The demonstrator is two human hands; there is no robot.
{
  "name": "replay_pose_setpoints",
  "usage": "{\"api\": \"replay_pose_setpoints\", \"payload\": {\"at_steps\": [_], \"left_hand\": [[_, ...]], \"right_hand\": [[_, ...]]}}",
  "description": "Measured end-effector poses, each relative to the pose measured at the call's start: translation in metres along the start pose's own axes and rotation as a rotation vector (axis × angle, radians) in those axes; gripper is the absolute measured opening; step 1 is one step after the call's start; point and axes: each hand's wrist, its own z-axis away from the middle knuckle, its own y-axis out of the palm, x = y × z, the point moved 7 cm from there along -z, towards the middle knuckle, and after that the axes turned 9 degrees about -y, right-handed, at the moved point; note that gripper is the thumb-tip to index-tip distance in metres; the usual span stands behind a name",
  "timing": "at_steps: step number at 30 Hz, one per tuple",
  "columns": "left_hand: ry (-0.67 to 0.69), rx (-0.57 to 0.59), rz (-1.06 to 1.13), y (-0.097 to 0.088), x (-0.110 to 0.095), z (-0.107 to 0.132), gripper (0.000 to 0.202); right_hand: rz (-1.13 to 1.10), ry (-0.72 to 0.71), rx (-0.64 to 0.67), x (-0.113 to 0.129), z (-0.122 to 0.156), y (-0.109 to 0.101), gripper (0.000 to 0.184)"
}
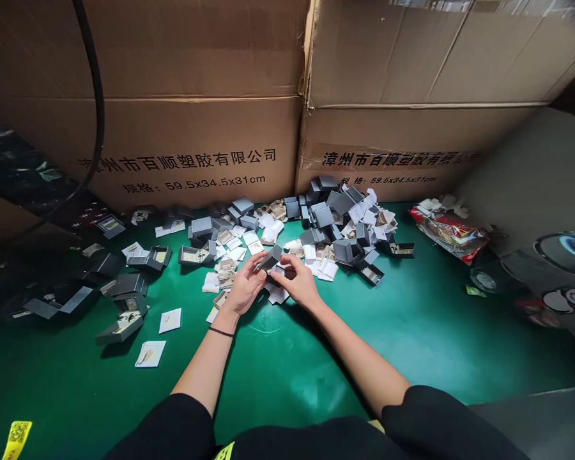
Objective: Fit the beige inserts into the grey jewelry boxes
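Hands meet at frame centre over a green mat (412,332). Left hand (243,289) and right hand (298,279) together grip one small grey box (270,259), fingers curled narrowly around it; the box sits tilted between the fingertips, raised just above a scatter of white cards (278,294). Whether the box is lidded or open cannot be told, as the fingers cover most of it. A dark band (220,332) circles the left wrist. Behind the hands, a pile (335,223) of grey boxes, white cards and beige inserts runs across the middle of the frame; individual pieces are too small to sort. Left of centre lie darker open boxes (151,257), and two loose cards (160,335) rest nearer the lower left. Two large cartons (196,96) with printed lettering fill the top of the frame. At right, a red wrapper (453,233) lies near the wall. Far-left items are in shadow and unclear. A yellow tag (16,437) is cut off at lower left.
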Motion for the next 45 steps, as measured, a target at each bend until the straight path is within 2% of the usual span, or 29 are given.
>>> {"api": "replay_pose_setpoints", "payload": {"at_steps": [3,12,17,19,22,26,32,36,41,45], "left_hand": [[-0.013,-0.004,0.001,0.000,0.002,-0.001,0.048],[-0.015,-0.004,0.015,-0.002,0.006,-0.005,0.046],[-0.045,0.003,0.000,0.000,0.007,-0.003,0.044],[-0.064,0.000,-0.013,0.000,0.009,-0.003,0.045],[-0.075,-0.012,-0.017,-0.002,0.011,-0.003,0.046],[-0.084,-0.007,-0.019,-0.003,0.013,-0.005,0.047],[-0.083,-0.006,-0.030,-0.002,0.016,-0.006,0.051],[-0.073,0.004,-0.009,-0.002,0.017,-0.007,0.051],[-0.061,-0.009,-0.003,-0.003,0.017,-0.007,0.051],[-0.058,-0.015,-0.006,-0.002,0.017,-0.006,0.051]], "right_hand": [[0.009,-0.016,0.002,-0.001,0.000,0.001,0.028],[0.132,-0.182,0.042,0.006,-0.002,-0.002,0.019],[0.201,-0.287,0.206,0.016,-0.005,0.000,0.014],[0.228,-0.299,0.281,0.017,-0.004,0.000,0.014],[0.251,-0.287,0.322,0.015,-0.003,0.001,0.015],[0.266,-0.286,0.270,0.015,-0.001,0.003,0.012],[0.256,-0.098,0.112,0.011,-0.002,0.006,0.008],[0.302,-0.086,0.064,0.013,-0.002,0.006,0.006],[0.350,-0.111,0.081,0.016,0.001,0.006,0.013],[0.396,-0.185,0.192,0.016,-0.001,0.008,0.014]]}}
